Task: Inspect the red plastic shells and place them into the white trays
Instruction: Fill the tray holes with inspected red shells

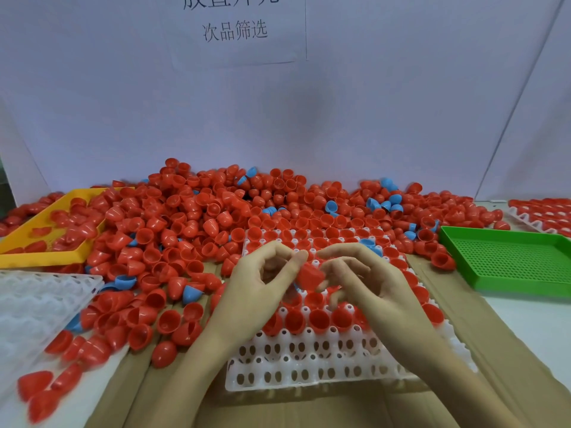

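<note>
Nearest the person, a white tray (pixel 309 366) lies on brown cardboard (pixel 463 350), its front rows bare and its middle rows filled with red shells. Above it the left hand (pixel 259 282) and right hand (pixel 367 279) meet, their curled fingers pinching one red shell (pixel 310 275) between them; the hands hide part of the tray's cells. To the left sits a second white tray (pixel 40 304), to the right a green perforated tray (pixel 509 261). Behind lies a heap of red shells (pixel 200 217) mixed with blue shells (pixel 330 206), spilling into a yellow tray (pixel 40 257). A white backdrop (pixel 309 103) with printed characters stands farthest.
</note>
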`<move>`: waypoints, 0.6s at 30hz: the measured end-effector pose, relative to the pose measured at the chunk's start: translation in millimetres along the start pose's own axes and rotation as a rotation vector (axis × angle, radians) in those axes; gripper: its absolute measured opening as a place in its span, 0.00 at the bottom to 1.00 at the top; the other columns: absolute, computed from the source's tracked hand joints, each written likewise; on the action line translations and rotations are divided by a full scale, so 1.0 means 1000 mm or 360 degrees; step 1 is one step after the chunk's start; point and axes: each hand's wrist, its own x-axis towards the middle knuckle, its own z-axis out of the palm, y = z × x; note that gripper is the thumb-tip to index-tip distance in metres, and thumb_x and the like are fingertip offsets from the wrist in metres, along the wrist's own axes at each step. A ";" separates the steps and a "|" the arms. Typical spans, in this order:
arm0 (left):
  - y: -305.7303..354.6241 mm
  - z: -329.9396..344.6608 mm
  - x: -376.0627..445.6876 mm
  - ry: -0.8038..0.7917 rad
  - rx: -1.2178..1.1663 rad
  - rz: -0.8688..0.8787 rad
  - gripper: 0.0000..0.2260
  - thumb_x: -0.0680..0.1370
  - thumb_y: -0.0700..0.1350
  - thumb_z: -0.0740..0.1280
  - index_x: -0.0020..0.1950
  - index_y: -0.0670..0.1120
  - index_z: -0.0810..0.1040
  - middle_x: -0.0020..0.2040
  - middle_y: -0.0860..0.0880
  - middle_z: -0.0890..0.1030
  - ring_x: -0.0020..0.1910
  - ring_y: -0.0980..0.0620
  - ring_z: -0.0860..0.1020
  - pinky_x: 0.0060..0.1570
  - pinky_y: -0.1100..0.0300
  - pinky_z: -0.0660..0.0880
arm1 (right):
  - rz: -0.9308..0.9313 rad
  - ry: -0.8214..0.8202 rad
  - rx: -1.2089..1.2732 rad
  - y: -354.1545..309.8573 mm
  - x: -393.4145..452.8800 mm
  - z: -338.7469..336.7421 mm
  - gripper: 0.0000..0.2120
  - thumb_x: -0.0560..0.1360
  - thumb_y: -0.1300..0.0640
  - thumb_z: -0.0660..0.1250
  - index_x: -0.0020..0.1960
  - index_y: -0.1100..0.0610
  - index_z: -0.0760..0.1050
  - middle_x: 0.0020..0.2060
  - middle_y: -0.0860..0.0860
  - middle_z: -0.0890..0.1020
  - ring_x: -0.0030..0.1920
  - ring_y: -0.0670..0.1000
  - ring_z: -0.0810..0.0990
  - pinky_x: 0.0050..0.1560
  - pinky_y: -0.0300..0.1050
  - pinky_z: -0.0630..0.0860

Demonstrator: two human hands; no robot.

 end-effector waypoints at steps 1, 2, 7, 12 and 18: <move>-0.001 0.001 0.000 0.0016 0.0036 0.0000 0.13 0.79 0.58 0.69 0.47 0.49 0.83 0.39 0.51 0.85 0.38 0.53 0.83 0.44 0.58 0.81 | 0.0019 -0.0015 -0.0007 0.000 0.000 0.001 0.09 0.82 0.52 0.69 0.60 0.50 0.82 0.50 0.53 0.86 0.47 0.54 0.87 0.49 0.44 0.83; -0.001 0.002 -0.001 0.0041 0.0097 0.0004 0.14 0.79 0.59 0.69 0.45 0.49 0.82 0.38 0.50 0.84 0.38 0.52 0.83 0.43 0.56 0.81 | 0.0035 -0.0017 -0.0020 0.001 0.000 0.002 0.09 0.81 0.51 0.70 0.59 0.49 0.82 0.51 0.52 0.86 0.47 0.54 0.87 0.50 0.43 0.83; 0.000 -0.001 -0.001 0.0029 0.0243 0.0014 0.17 0.80 0.61 0.66 0.42 0.49 0.81 0.38 0.50 0.82 0.39 0.55 0.80 0.44 0.63 0.77 | 0.0095 0.0060 -0.0054 0.008 0.000 0.004 0.10 0.82 0.57 0.69 0.62 0.49 0.80 0.55 0.48 0.86 0.54 0.51 0.86 0.53 0.45 0.84; 0.004 -0.012 0.000 -0.0259 -0.0018 -0.0028 0.09 0.85 0.45 0.65 0.52 0.47 0.85 0.53 0.51 0.86 0.53 0.51 0.85 0.56 0.56 0.81 | 0.0187 0.0109 0.0023 0.010 -0.001 0.001 0.13 0.85 0.58 0.65 0.66 0.44 0.77 0.58 0.46 0.86 0.59 0.48 0.85 0.56 0.39 0.81; 0.010 -0.022 -0.002 -0.0375 -0.0259 -0.0147 0.13 0.79 0.42 0.76 0.62 0.53 0.83 0.52 0.47 0.86 0.51 0.46 0.87 0.55 0.62 0.81 | 0.0133 0.0100 0.0045 0.008 -0.001 0.004 0.14 0.82 0.56 0.68 0.67 0.48 0.77 0.57 0.48 0.87 0.58 0.50 0.86 0.55 0.41 0.83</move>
